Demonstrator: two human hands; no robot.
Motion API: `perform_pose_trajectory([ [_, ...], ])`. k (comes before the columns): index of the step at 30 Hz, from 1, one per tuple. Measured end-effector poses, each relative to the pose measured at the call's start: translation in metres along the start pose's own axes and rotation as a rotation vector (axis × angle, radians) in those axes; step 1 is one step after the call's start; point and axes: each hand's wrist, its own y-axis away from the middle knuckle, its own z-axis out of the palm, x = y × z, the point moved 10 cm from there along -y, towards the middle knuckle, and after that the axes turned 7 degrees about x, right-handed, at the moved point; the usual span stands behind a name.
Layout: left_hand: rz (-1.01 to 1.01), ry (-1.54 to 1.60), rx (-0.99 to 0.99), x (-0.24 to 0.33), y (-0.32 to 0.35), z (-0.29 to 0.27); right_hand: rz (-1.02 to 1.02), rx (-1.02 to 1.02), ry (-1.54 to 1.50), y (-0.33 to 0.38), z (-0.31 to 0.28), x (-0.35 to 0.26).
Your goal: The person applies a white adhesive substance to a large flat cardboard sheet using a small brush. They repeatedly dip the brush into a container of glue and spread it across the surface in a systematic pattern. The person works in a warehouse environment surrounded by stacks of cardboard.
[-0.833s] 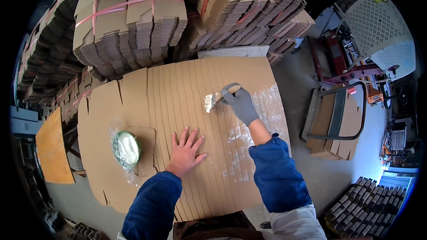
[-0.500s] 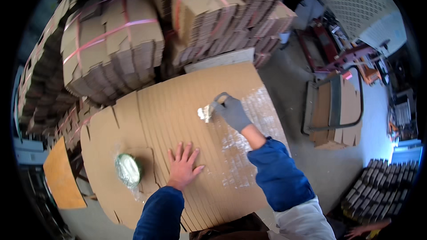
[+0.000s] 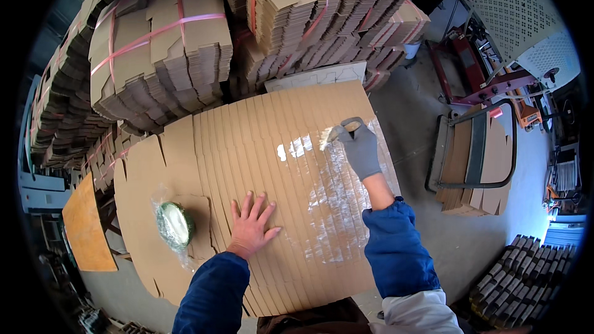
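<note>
L. hand (image 3: 252, 226): bare, empty, fingers spread flat on overlapped cardboard blanks (image 3: 247, 148). R. hand (image 3: 360, 145): grey-gloved, fingers curled round brush (image 3: 326, 140), bristles prob. touching white-smeared upper R. strips. Plastic-wrapped green bowl (image 3: 163, 230) w/ white paste (image 3: 176, 224): L. side.

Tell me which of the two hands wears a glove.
The right hand: it wears a grey glove and grips a brush, while the left hand is bare, spread on the cardboard.

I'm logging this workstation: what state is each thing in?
Left hand: bare, spread on cardboard sheets.
Right hand: gloved, gripping brush.
Brush: held, bristles pale.
Cardboard sheets: overlapped, partly smeared white.
Green container: holding white material.
Cardboard bundles: stacked, strapped.
Cart: loaded.
</note>
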Motion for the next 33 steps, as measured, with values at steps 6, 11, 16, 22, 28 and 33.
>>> perform_pose_trajectory([
  [6, -0.047, 0.045, 0.002, -0.008, 0.017, 0.012, -0.223, 0.032, 0.262, -0.015, -0.007, 0.001],
  [11, 0.032, 0.207, 0.052, -0.008, 0.012, 0.005, 0.276, 0.015, -0.648, -0.034, -0.089, 0.168],
  [16, 0.105, 0.151, 0.05, -0.013, 0.005, 0.001, 0.312, 0.235, -0.36, -0.046, -0.104, 0.218],
  [22, -0.058, 0.095, 0.019, -0.015, 0.022, 0.021, 0.038, 0.117, -0.098, -0.02, -0.064, 0.021],
  [28, -0.014, 0.031, 0.003, -0.003, -0.003, -0.006, 0.046, 0.028, -0.096, -0.015, -0.027, -0.012],
  [33, 0.011, 0.013, 0.018, -0.007, 0.006, 0.004, -0.022, 0.146, 0.179, -0.012, -0.039, 0.012],
])
